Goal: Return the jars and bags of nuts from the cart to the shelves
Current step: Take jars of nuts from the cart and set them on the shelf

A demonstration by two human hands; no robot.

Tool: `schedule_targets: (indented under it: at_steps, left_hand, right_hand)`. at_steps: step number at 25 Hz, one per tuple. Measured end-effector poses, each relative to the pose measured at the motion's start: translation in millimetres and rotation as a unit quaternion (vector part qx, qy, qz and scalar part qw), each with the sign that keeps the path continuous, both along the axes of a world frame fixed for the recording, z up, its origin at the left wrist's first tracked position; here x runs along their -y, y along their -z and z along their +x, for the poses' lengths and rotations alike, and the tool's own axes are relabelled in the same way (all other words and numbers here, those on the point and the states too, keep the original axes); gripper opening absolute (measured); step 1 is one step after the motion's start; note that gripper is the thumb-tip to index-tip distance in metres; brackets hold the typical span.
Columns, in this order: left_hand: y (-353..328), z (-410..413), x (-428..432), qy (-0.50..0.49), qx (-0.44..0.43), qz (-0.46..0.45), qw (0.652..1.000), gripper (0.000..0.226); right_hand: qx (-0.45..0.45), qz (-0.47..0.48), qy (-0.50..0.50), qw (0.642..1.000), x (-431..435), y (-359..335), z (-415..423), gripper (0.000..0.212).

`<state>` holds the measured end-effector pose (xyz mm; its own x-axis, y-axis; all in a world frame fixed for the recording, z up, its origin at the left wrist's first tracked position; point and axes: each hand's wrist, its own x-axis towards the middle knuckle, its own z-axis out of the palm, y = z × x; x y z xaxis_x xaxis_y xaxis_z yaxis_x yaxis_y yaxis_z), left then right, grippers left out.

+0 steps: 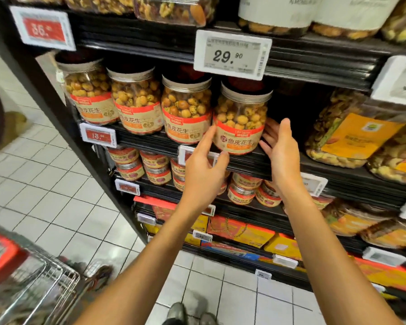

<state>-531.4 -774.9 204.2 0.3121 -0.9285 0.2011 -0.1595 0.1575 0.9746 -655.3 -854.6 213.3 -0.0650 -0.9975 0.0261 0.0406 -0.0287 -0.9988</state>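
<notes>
A clear jar of coated peanuts (pixel 240 120) with a dark red lid and a red-and-tan label stands upright at the front edge of the black shelf (pixel 249 163). It is the rightmost of a row of matching jars (pixel 185 109). My left hand (pixel 205 165) is at the jar's lower left with straight fingers, index tip by the label. My right hand (pixel 280 148) is at its lower right, fingers straight, touching or just off its side. Neither hand grips it.
A wire shopping cart (pixel 31 287) with red trim sits at the lower left, its contents blurred. Large bags of mixed nuts (pixel 352 137) fill the shelf to the right. Small tins (pixel 155 167) and boxed goods occupy lower shelves. Price tags (pixel 232 55) jut from shelf edges.
</notes>
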Motion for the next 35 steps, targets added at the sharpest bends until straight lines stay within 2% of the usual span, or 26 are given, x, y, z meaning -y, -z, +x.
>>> schedule_targets:
  at_steps: [2, 3, 5, 8, 10, 13, 16, 20, 25, 28, 32, 35]
  left_hand:
    - [-3, 10, -13, -0.056, -0.01, -0.012, 0.998, 0.052]
    - [-3, 19, -23, -0.088, -0.027, -0.017, 0.996, 0.042]
    - [2, 39, -55, -0.146, -0.086, -0.012, 0.986, 0.025]
    - [14, 74, -122, -0.228, -0.158, 0.006, 0.961, 0.02]
    - [27, 99, -183, -0.295, -0.169, 0.024, 0.94, 0.023]
    - [47, 134, -284, -0.4, -0.188, 0.034, 0.896, 0.026]
    - [67, 168, -384, -0.504, -0.198, 0.033, 0.84, 0.026]
    - [83, 231, -505, -0.576, -0.202, 0.043, 0.791, 0.026]
    - [76, 325, -608, -0.62, -0.22, 0.045, 0.752, 0.025]
    - [81, 397, -645, -0.64, -0.226, 0.095, 0.729, 0.026]
    - [116, 484, -658, -0.596, -0.218, 0.201, 0.746, 0.022]
    - [172, 533, -657, -0.497, -0.229, 0.32, 0.774, 0.017]
  right_hand:
    - [-0.064, -0.078, 0.097, 0.99, -15, -1, 2, 0.04]
    - [-0.074, -0.132, 0.115, 0.982, -26, 1, 7, 0.035]
    - [-0.066, -0.194, 0.038, 0.978, -55, 9, 29, 0.028]
    - [-0.033, -0.131, -0.135, 0.982, -100, 26, 78, 0.027]
    - [-0.04, -0.084, -0.246, 0.965, -140, 43, 117, 0.028]
    - [-0.06, -0.024, -0.429, 0.901, -216, 74, 174, 0.029]
    - [-0.058, 0.01, -0.551, 0.832, -296, 98, 235, 0.027]
    - [-0.056, 0.027, -0.626, 0.777, -394, 109, 328, 0.028]
    - [-0.081, 0.042, -0.641, 0.762, -467, 98, 423, 0.029]
    - [-0.152, 0.058, -0.662, 0.732, -483, 110, 492, 0.03]
    - [-0.333, 0.03, -0.687, 0.645, -491, 163, 588, 0.034]
    - [-0.457, -0.017, -0.717, 0.527, -498, 223, 633, 0.04]
